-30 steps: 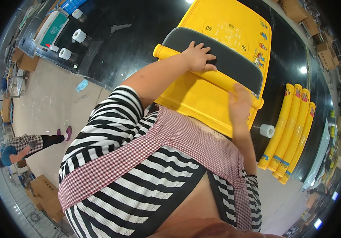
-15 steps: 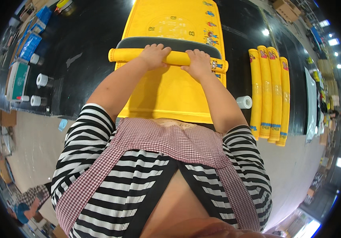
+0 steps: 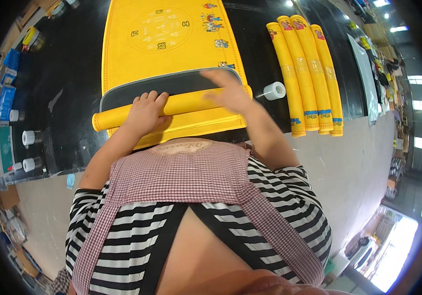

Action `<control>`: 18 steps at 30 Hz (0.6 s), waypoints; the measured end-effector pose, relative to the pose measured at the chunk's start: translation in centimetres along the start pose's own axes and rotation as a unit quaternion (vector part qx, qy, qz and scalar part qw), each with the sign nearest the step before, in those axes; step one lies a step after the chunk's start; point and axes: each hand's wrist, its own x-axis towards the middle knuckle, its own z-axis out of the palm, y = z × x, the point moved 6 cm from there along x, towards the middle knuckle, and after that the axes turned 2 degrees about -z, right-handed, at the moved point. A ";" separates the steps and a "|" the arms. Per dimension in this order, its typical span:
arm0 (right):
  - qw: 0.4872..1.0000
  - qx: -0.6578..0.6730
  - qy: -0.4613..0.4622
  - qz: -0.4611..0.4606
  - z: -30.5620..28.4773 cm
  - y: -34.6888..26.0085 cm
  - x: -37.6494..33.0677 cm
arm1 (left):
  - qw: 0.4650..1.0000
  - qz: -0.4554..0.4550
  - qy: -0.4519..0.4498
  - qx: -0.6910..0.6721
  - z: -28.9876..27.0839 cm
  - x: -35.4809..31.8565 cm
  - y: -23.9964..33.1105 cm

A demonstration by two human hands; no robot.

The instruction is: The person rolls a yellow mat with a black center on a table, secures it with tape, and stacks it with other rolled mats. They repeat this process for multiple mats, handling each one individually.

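A yellow printed mat [image 3: 166, 54] lies flat on the black table, its near part rolled into a tube [image 3: 186, 102]. Below the tube, more yellow sheet shows beside my apron, and a dark grey backing [image 3: 171, 82] shows just beyond it. My left hand [image 3: 146, 114] is closed over the left half of the tube, fingers across its top and thumb on the near side. At the right end, my right hand [image 3: 230, 93] is blurred, with its fingers spread apart above the tube; whether it touches the tube I cannot tell.
Several finished yellow rolls [image 3: 306, 73] lie side by side at the right, wrapped in clear film. A white tape roll [image 3: 275, 91] sits between them and the mat. More white rolls [image 3: 28, 137], a green-and-white box [image 3: 3, 152] and blue packages [image 3: 5, 103] line the left edge.
The rolled tube has come nearer to my body. My right hand has let go and spread its fingers, while the left stays on the tube. My view has shifted and turned.
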 end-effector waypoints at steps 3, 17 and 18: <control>0.956 -0.159 0.206 0.136 -12.1 7.0 -1.8 | 0.999 0.012 0.045 0.009 0.1 -0.4 0.3; 0.941 -0.174 0.100 0.273 -14.5 17.8 -10.6 | 1.000 -0.018 -0.003 -0.025 -0.4 -0.3 0.7; 0.953 -0.022 0.139 0.267 -13.8 16.4 -10.2 | 0.999 -0.024 -0.011 -0.031 -0.4 -0.3 0.7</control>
